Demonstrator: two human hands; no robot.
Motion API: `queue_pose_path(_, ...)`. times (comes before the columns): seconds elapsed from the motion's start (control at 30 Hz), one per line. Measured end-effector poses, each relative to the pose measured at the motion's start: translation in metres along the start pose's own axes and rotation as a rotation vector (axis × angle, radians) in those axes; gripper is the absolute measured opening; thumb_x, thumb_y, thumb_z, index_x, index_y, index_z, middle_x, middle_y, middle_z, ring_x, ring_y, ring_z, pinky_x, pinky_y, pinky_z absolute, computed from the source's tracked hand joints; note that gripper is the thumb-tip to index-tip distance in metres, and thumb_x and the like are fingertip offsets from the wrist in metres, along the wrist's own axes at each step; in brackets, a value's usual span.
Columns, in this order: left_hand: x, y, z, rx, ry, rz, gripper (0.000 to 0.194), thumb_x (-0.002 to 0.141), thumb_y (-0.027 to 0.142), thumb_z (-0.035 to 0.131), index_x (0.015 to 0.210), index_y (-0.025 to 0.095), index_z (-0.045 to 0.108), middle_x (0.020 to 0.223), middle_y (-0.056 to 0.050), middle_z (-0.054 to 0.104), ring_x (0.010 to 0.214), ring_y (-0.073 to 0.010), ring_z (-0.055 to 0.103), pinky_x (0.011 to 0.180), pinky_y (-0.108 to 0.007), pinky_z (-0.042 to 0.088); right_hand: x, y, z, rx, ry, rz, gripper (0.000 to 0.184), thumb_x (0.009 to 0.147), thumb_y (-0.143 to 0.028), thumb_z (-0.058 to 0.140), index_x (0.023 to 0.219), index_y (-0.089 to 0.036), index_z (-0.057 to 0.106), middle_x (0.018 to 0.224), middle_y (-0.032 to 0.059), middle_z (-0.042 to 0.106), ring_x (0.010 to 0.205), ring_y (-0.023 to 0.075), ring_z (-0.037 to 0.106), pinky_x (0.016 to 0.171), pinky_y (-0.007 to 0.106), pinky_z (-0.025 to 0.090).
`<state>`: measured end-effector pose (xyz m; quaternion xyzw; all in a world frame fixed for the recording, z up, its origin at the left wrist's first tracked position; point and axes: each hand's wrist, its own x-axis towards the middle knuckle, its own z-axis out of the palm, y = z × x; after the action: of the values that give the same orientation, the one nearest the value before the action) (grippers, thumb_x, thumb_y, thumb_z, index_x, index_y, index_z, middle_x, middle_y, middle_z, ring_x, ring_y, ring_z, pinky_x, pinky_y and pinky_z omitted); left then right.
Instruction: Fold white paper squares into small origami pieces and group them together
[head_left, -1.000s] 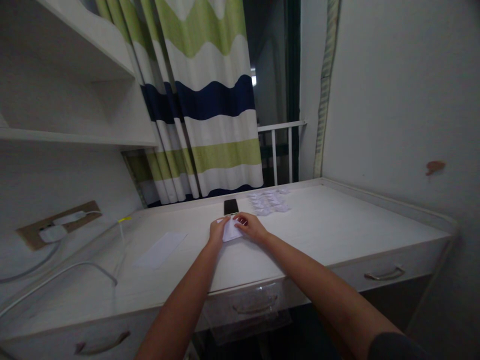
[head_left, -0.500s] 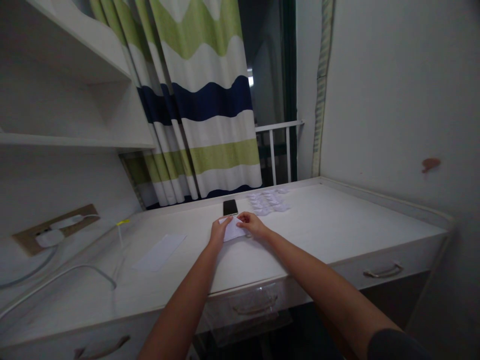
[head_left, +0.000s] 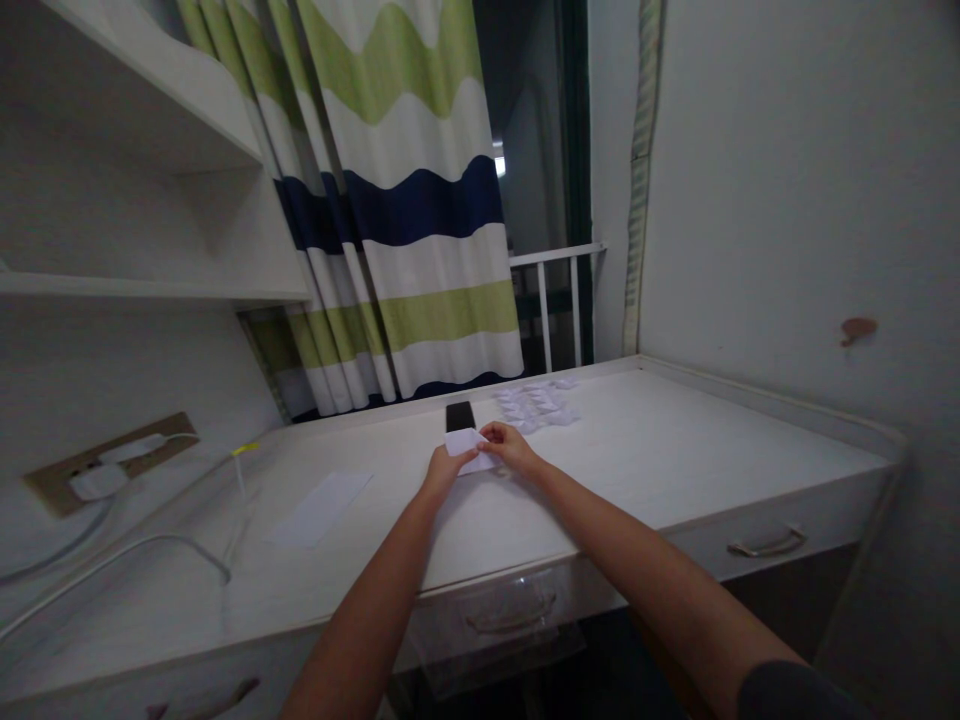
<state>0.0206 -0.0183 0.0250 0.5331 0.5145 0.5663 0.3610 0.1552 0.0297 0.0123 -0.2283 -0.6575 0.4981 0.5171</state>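
Note:
Between my two hands is a small white sheet of paper (head_left: 459, 441), held just above the desk with one edge folded over. My left hand (head_left: 444, 468) is closed on its left side, thumb on top. At the right side, the fingers of my right hand (head_left: 507, 446) pinch the paper near the fold. Right behind the paper lies a dark phone (head_left: 460, 415), its near end covered by the sheet. Several folded white paper pieces (head_left: 536, 404) sit in rows behind my right hand.
A flat white sheet (head_left: 321, 508) lies on the white desk (head_left: 645, 450) to the left. Cables and a charger (head_left: 99, 480) run along the left wall. A striped curtain (head_left: 435, 260) hangs behind the desk, and drawer handles (head_left: 766, 545) stick out in front.
The paper has turned in my hands, and its upper left part now stands up folded, covering the phone's near end. My left hand has shifted slightly right and down.

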Motion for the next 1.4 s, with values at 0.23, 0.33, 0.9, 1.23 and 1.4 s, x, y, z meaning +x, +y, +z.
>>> queue_pose_path(0.23,-0.0047,0.0034,0.0005,0.041,-0.022,0.017,0.03,0.052,0.016,0.069,0.082,0.012,0.066,0.084,-0.008,0.068,0.082,-0.0231,0.062,0.074,-0.032,0.046,-0.0005,-0.0037,-0.0003,-0.082,0.06,0.007,0.023,0.059,-0.036,0.063,0.063,-0.015,0.056,0.056,-0.0018,0.051,0.056,0.0097,0.046,0.052,0.023,0.035)
queue_pose_path(0.33,-0.0049,0.0021,0.001,0.055,-0.024,0.008,0.027,0.049,0.015,0.071,0.076,0.012,0.066,0.081,-0.008,0.068,0.083,-0.0237,0.061,0.074,-0.031,0.046,-0.0016,-0.0066,-0.002,-0.129,0.065,0.005,0.022,0.06,-0.036,0.061,0.06,-0.015,0.055,0.05,-0.0029,0.047,0.051,0.0091,0.042,0.048,0.022,0.031)
queue_pose_path(0.9,0.0001,-0.0039,0.0011,0.112,-0.097,0.049,0.029,0.049,0.015,0.07,0.077,0.012,0.066,0.079,-0.008,0.068,0.079,-0.0234,0.061,0.073,-0.031,0.045,-0.0014,-0.0079,-0.0005,-0.162,0.104,0.022,0.016,0.061,-0.031,0.055,0.057,-0.016,0.052,0.048,-0.0044,0.042,0.048,0.0081,0.036,0.046,0.022,0.027)
queue_pose_path(1.23,-0.0016,-0.0029,0.0014,0.025,-0.074,0.006,0.032,0.048,0.016,0.071,0.08,0.013,0.066,0.084,-0.008,0.068,0.081,-0.0229,0.061,0.075,-0.031,0.045,-0.0029,-0.0087,-0.0014,-0.182,0.106,-0.011,0.024,0.062,-0.038,0.057,0.059,-0.015,0.054,0.049,-0.0035,0.044,0.049,0.0081,0.037,0.047,0.022,0.028)
queue_pose_path(1.4,-0.0005,-0.0036,0.0,-0.036,-0.027,0.015,0.035,0.049,0.016,0.071,0.083,0.013,0.066,0.087,-0.008,0.068,0.081,-0.0218,0.061,0.077,-0.032,0.044,-0.0037,-0.0085,-0.0031,-0.169,0.08,-0.029,0.024,0.06,-0.038,0.06,0.059,-0.014,0.056,0.053,-0.0018,0.05,0.052,0.0086,0.04,0.049,0.022,0.029)
